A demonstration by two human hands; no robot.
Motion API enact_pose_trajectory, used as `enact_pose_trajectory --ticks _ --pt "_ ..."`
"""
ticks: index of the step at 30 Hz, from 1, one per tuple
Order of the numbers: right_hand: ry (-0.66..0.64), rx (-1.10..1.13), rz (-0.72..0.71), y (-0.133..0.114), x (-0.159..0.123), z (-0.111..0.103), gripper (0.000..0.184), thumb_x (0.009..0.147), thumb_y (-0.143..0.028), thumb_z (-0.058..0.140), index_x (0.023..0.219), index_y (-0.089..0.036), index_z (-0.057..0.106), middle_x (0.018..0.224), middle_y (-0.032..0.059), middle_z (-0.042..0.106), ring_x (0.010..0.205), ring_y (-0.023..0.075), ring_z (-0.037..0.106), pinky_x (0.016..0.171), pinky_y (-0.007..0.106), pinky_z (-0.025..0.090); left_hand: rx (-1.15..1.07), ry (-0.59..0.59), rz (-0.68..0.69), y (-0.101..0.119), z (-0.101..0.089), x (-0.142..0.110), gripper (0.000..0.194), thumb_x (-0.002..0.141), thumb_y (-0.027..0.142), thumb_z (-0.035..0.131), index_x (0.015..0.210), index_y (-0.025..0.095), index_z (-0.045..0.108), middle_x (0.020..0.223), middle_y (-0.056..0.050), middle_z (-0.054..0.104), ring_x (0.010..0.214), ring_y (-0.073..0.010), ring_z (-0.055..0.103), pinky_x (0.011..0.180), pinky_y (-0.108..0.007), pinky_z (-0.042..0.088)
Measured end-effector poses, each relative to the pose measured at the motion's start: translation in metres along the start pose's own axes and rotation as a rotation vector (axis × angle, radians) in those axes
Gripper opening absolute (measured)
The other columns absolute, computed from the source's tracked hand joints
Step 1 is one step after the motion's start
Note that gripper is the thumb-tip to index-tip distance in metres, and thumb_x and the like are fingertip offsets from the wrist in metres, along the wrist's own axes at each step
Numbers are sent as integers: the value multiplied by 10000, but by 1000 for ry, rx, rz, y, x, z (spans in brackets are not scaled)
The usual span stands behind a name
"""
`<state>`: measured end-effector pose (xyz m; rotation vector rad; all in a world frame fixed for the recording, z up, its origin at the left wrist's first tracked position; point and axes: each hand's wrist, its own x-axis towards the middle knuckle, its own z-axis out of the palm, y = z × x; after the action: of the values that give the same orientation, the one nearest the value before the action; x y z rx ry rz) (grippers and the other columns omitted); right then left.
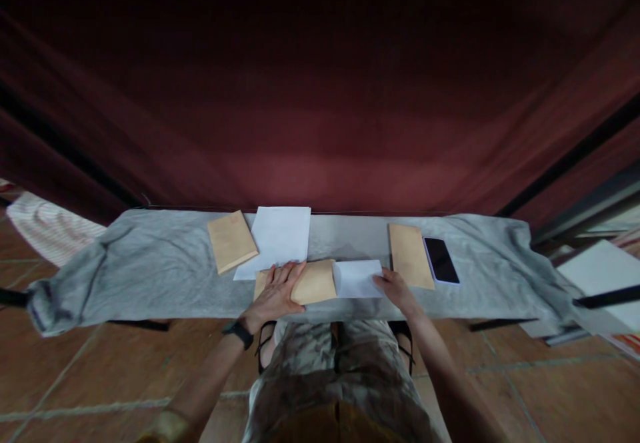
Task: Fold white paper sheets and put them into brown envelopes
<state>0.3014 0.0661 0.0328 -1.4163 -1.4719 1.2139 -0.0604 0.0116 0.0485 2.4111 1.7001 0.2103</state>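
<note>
My left hand (279, 290) lies with fingers spread on a brown paper envelope (317, 282), pressing it against the cloth-covered bench. A folded white sheet of paper (357, 278) sits at the envelope's right end, its left edge at the envelope's mouth. Whether part of the sheet is inside the envelope I cannot tell. My right hand (395, 288) pinches the right end of that sheet between thumb and fingers. Beyond my left hand lie white sheets of paper (283, 233).
A grey cloth (165, 256) covers the narrow bench. One brown envelope (233, 240) lies at the left, another brown envelope (411, 256) at the right beside a phone (441, 260). A dark red curtain (320, 130) hangs behind the bench. Tiled floor (125, 363) shows below.
</note>
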Motion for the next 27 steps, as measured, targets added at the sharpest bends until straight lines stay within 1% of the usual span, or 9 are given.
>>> enact_pose_trajectory --ticks 4,7,10,15,17,19,21,23,27 --pt "-30 -5 10 -5 -1 2 280 674 -466 609 698 -202 699 604 -7 644 577 170 542 535 252 407 -2 19 2 -1 3 -1 1164 672 475 780 1593 248 105 1540 -171 388 1450 -366 321 1196 -604 120" --pt "-44 19 6 -9 -5 9 295 697 -477 599 721 -204 708 626 -13 650 591 165 542 553 251 418 -2 30 26 1 3 0 1172 660 461 793 1592 247 115 1544 -169 382 1445 -363 329 1200 -594 129" --pt "-42 57 -12 -14 -6 26 326 719 -505 586 741 -205 712 653 -8 654 610 167 536 552 251 412 0 54 55 7 3 4 1173 661 459 794 1594 256 113 1534 -166 394 1434 -374 342 1196 -600 146" --pt "46 21 -20 -16 -3 58 372 739 -563 577 649 -212 660 573 -13 585 572 158 496 539 259 398 -5 92 73 18 3 12 1193 655 462 804 1597 267 100 1526 -164 403 1426 -391 347 1193 -621 144" --pt "81 19 -19 -15 -2 67 394 766 -583 553 681 -218 674 636 3 618 621 170 543 592 273 445 -13 97 79 22 3 15 1195 659 462 804 1598 271 90 1529 -159 399 1424 -390 350 1195 -617 153" --pt "109 25 -32 -15 -1 74 405 784 -594 543 729 -224 698 800 36 681 756 192 615 704 290 495 -26 97 86 25 4 17 1192 666 453 800 1598 270 79 1522 -156 406 1426 -386 348 1197 -612 157" --pt "106 39 -38 -14 -1 80 410 797 -594 538 764 -227 717 947 60 708 881 207 647 787 298 510 -46 88 91 28 5 19 1189 672 435 795 1598 267 68 1514 -157 411 1429 -379 343 1198 -609 158" --pt "77 53 -25 -13 0 85 419 818 -582 516 766 -220 722 920 63 721 858 208 663 748 295 520 -64 77 95 32 7 21 1187 674 419 792 1598 267 62 1509 -155 413 1427 -370 348 1200 -607 156" --pt "52 50 -3 -11 1 91 411 846 -526 484 771 -194 715 730 38 701 680 191 651 607 274 495 -64 83 99 39 6 25 1166 668 419 788 1594 260 97 1500 -148 421 1416 -371 363 1202 -611 154"
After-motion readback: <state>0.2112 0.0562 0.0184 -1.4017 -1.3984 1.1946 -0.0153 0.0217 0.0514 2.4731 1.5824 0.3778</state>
